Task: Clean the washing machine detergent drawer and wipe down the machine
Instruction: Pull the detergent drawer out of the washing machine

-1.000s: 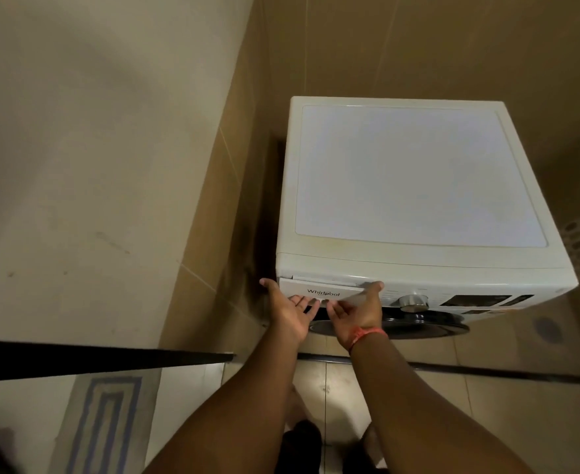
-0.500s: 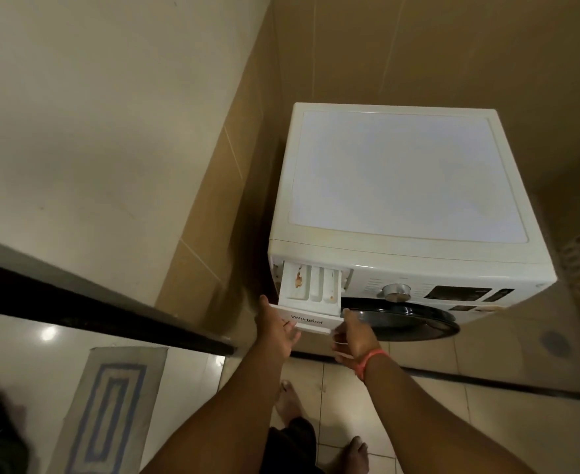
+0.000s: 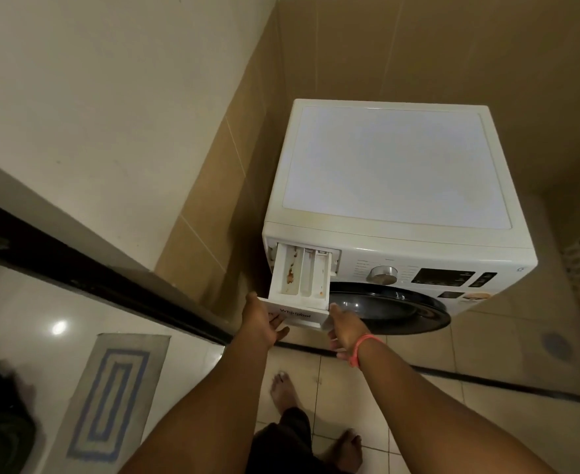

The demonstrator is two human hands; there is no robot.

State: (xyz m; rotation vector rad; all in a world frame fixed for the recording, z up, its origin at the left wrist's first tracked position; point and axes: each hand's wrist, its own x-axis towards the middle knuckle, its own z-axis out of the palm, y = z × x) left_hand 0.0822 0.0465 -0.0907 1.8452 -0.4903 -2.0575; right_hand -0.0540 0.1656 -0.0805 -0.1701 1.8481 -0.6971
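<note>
A white front-loading washing machine [image 3: 394, 165] stands in a tiled corner. Its detergent drawer [image 3: 298, 278] sticks far out of the top-left of the front panel, showing three compartments with orange-brown residue. My left hand [image 3: 261, 323] grips the left end of the drawer's front plate, fingers curled under it. My right hand [image 3: 345, 328], with an orange band at the wrist, holds the plate's right end from below. The dark round door [image 3: 391, 307] sits just right of the drawer.
A control knob [image 3: 382, 274] and a dark display [image 3: 442, 278] lie on the front panel. Tiled walls close in on the left and behind. A black floor threshold [image 3: 486, 384] runs across. A grey and blue mat [image 3: 110, 398] lies at lower left. Bare feet stand below.
The drawer was shut flush a second ago; both hands have pulled it out towards me, further now than half a second ago. The view has tilted and backed away slightly.
</note>
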